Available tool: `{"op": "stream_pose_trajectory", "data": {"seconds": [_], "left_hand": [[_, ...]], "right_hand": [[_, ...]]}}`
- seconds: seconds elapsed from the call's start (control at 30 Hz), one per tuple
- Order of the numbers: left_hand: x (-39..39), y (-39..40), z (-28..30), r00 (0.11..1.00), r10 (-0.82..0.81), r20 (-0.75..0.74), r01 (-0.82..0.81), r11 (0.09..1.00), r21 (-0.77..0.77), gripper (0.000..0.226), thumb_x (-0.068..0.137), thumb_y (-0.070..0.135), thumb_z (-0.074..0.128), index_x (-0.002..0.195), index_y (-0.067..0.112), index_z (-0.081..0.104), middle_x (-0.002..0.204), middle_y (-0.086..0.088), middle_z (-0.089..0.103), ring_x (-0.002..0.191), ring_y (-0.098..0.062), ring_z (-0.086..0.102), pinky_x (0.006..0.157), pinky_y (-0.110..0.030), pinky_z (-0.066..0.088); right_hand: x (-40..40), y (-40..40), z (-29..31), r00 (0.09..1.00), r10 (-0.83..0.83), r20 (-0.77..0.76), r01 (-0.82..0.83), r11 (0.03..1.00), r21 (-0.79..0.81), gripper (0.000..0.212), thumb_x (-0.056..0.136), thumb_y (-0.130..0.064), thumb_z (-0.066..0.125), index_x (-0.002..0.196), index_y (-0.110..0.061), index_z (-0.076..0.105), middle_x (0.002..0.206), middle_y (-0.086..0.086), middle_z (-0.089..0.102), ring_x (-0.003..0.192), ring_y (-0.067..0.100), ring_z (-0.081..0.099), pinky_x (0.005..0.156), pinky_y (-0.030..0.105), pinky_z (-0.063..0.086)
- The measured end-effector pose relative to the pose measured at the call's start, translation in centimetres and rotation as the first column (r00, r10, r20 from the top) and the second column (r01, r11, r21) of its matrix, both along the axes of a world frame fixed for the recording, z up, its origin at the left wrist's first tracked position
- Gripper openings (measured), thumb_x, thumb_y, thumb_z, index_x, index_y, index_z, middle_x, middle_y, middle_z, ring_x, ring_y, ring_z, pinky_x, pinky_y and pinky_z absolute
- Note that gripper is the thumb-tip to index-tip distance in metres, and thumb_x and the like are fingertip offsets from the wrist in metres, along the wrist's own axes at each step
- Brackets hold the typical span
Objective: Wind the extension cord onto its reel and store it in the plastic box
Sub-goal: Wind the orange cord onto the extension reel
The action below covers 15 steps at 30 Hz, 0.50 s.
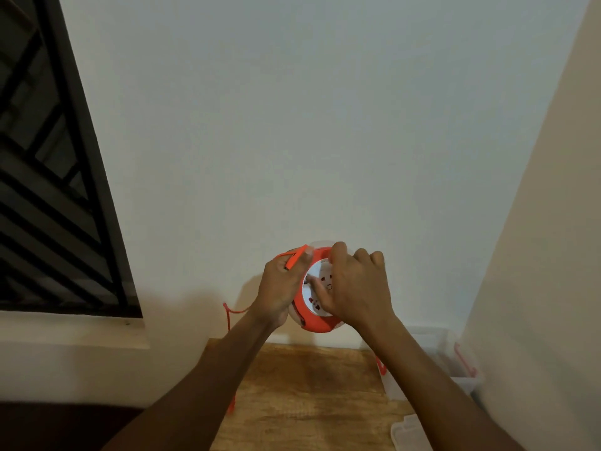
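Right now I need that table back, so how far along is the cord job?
Much orange cord already sits on the round orange-and-white reel. The left hand pinches the loose orange cord while the right hand grips the reel. Left: slack hanging off the wooden table, then the clear plastic box.

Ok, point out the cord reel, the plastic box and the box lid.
cord reel [320, 323]: head view, orange rim.
plastic box [463, 384]: head view, right wall.
box lid [406, 432]: head view, top surface.
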<state>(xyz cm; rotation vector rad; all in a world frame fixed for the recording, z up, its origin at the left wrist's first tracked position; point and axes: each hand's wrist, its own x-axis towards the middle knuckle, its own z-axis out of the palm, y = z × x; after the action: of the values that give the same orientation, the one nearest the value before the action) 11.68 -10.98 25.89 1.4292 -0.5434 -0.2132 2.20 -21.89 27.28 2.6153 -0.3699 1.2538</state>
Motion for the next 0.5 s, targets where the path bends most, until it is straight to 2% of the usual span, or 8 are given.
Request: {"op": "stream_pose_trajectory", "data": {"seconds": [0.1,0.17,0.27,0.33,0.37,0.4,0.43,0.5], "left_hand": [[-0.3,-0.2,-0.1,1.000,0.004,0.000,-0.004,1.000,0.000,0.035,0.075,0.070,0.061,0.096,0.044,0.068,0.087,0.024,0.078,0.080,-0.012,0.078,0.060,-0.020,0.060],[-0.5,-0.4,-0.2,1.000,0.015,-0.008,-0.016,0.999,-0.028,0.035,0.077,0.068,0.062,0.098,0.042,0.069,0.088,0.023,0.078,0.081,-0.012,0.079,0.060,-0.023,0.061],[-0.5,-0.5,-0.3,1.000,0.028,0.008,-0.028,0.998,-0.049,0.035,0.077,0.065,0.063,0.100,0.040,0.070,0.088,0.022,0.079,0.081,-0.012,0.079,0.061,-0.023,0.062],[-0.4,-0.6,-0.4,1.000,0.012,-0.003,-0.012,0.998,-0.059,0.035,0.078,0.063,0.064,0.101,0.038,0.072,0.091,0.017,0.081,0.081,-0.014,0.079,0.062,-0.025,0.063],[-0.5,-0.7,-0.5,1.000,0.006,-0.014,-0.007,0.999,-0.054,0.035,0.078,0.063,0.064,0.101,0.038,0.072,0.091,0.016,0.081,0.081,-0.014,0.079,0.062,-0.026,0.062],[-0.5,-0.7,-0.7,0.999,0.004,-0.033,-0.006,0.999,-0.048,0.034,0.079,0.063,0.064,0.101,0.038,0.072,0.090,0.016,0.081,0.080,-0.015,0.080,0.061,-0.026,0.062],[-0.4,-0.7,-0.8,0.999,0.002,-0.054,-0.005,0.999,-0.043,0.032,0.081,0.062,0.064,0.101,0.038,0.072,0.089,0.016,0.081,0.080,-0.015,0.080,0.060,-0.027,0.063],[0.0,-0.6,-0.9,0.997,-0.006,-0.078,0.003,0.999,-0.040,0.024,0.089,0.056,0.064,0.100,0.037,0.072,0.088,0.016,0.081,0.079,-0.016,0.080,0.059,-0.029,0.063]], "right_hand": [[0.5,-0.3,-0.1,0.997,-0.078,-0.018,0.080,0.982,0.172,0.050,0.084,-0.063,0.048,0.102,-0.016,0.049,0.072,-0.002,0.067,0.063,0.021,0.063,0.074,0.039,0.044],[0.6,-0.9,-0.5,0.996,-0.084,0.007,0.073,0.901,0.427,0.044,0.088,-0.061,0.044,0.102,-0.019,0.042,0.076,-0.004,0.067,0.065,0.019,0.065,0.076,0.040,0.049],[0.7,-1.7,-1.3,0.997,-0.042,0.071,-0.034,0.575,0.817,0.039,0.090,-0.054,0.051,0.098,-0.018,0.042,0.088,-0.001,0.065,0.076,0.019,0.066,0.072,0.040,0.058],[0.8,-1.9,-1.6,0.994,-0.013,0.111,-0.096,0.405,0.909,0.032,0.091,-0.047,0.055,0.095,-0.016,0.046,0.087,0.002,0.066,0.078,0.020,0.067,0.070,0.038,0.058],[0.8,-1.9,-1.6,0.994,-0.014,0.109,-0.094,0.408,0.908,0.027,0.092,-0.043,0.055,0.093,-0.017,0.047,0.088,0.001,0.066,0.078,0.018,0.066,0.065,0.034,0.057],[0.7,-1.7,-1.4,0.996,-0.020,0.090,-0.070,0.468,0.881,0.023,0.092,-0.041,0.056,0.093,-0.020,0.047,0.088,-0.002,0.065,0.076,0.015,0.065,0.059,0.026,0.052],[0.5,-1.5,-1.2,0.997,-0.032,0.066,-0.038,0.551,0.833,0.022,0.091,-0.041,0.056,0.094,-0.022,0.046,0.088,-0.005,0.064,0.073,0.012,0.062,0.055,0.020,0.048],[0.0,-1.1,-0.8,0.998,-0.009,0.060,-0.036,0.717,0.696,0.028,0.087,-0.045,0.060,0.100,-0.025,0.045,0.086,-0.010,0.060,0.069,0.010,0.059,0.056,0.019,0.048]]}}
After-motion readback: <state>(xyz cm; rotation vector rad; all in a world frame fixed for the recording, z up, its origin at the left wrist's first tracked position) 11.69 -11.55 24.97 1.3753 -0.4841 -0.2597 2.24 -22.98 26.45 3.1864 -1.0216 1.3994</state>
